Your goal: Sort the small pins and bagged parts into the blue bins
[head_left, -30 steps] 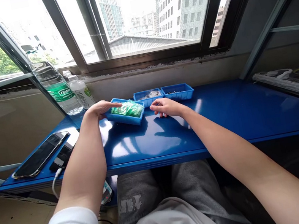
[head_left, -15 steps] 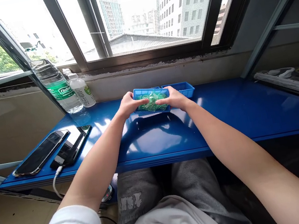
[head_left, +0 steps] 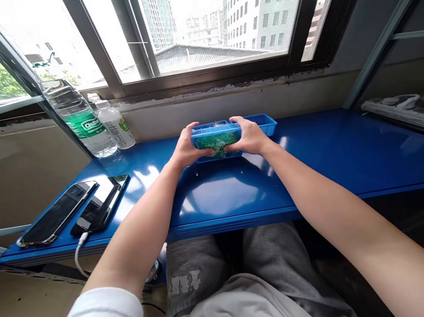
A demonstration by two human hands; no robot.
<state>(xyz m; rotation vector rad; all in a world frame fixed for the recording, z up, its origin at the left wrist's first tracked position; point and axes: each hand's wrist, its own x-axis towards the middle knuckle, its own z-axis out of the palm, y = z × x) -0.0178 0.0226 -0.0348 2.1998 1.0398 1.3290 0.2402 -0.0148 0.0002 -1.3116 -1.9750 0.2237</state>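
A small blue plastic bin (head_left: pixel 215 131) full of green, shiny packets (head_left: pixel 218 144) is held between my two hands over the desk. It is tilted, with its open side and the green contents towards me. My left hand (head_left: pixel 188 149) is closed on its left end and my right hand (head_left: pixel 248 137) on its right end. Both thumbs lie across the front, over the packets. Just behind stands another blue bin, mostly hidden, with something small and clear showing at its top. A further blue bin (head_left: pixel 266 125) stands to the right, partly behind my right hand.
The blue desk (head_left: pixel 335 158) runs below a window. At its left lie two phones, a dark phone (head_left: pixel 58 214) and a phone with a white cable (head_left: pixel 101 204). A large water bottle (head_left: pixel 85 123) and a smaller bottle (head_left: pixel 116 125) stand behind them. A tray (head_left: pixel 413 115) is at the right.
The held bin has tipped further towards me and levelled from side to side. My hands have turned with it, fingers now higher at its far edge. The bins behind have stayed put.
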